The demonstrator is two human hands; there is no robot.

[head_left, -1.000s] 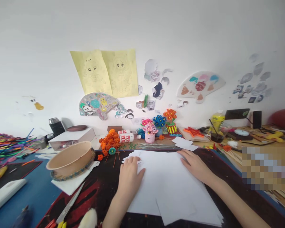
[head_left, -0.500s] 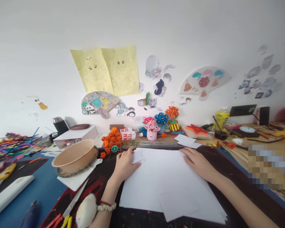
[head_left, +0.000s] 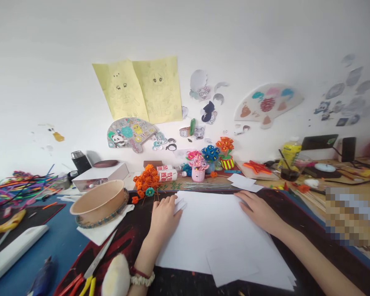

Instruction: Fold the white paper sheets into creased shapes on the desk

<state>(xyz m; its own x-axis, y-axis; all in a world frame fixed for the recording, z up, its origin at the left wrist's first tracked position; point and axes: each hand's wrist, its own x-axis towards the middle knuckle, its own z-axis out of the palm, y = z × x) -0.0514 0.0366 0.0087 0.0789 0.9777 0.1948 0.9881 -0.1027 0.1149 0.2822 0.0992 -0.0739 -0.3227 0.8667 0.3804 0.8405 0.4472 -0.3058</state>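
Note:
Several white paper sheets (head_left: pixel 216 230) lie stacked on the dark mat, with a smaller sheet (head_left: pixel 231 263) on top near the front edge. My left hand (head_left: pixel 165 216) rests at the stack's far left corner, thumb apart from the bent fingers. Between thumb and forefinger a small paper slip (head_left: pixel 181 204) shows, slightly buckled; whether it is pinched is unclear. At the far right corner, my right hand (head_left: pixel 260 213) lies flat with fingers extended over the sheet edge.
Left of the sheets are scissors (head_left: pixel 97 259), a pinkish-beige bowl (head_left: pixel 98 201) and a white fluffy object (head_left: pixel 116 276). Orange pipe-cleaner flowers (head_left: pixel 146 181) and small white papers (head_left: pixel 245 183) lie behind. A drink bottle (head_left: pixel 290 152) and dark cup (head_left: pixel 289 174) stand at right.
My left thumb and forefinger have come slightly closer, and the small paper slip has buckled between them. My right hand stays at its corner. The view has shifted a little.

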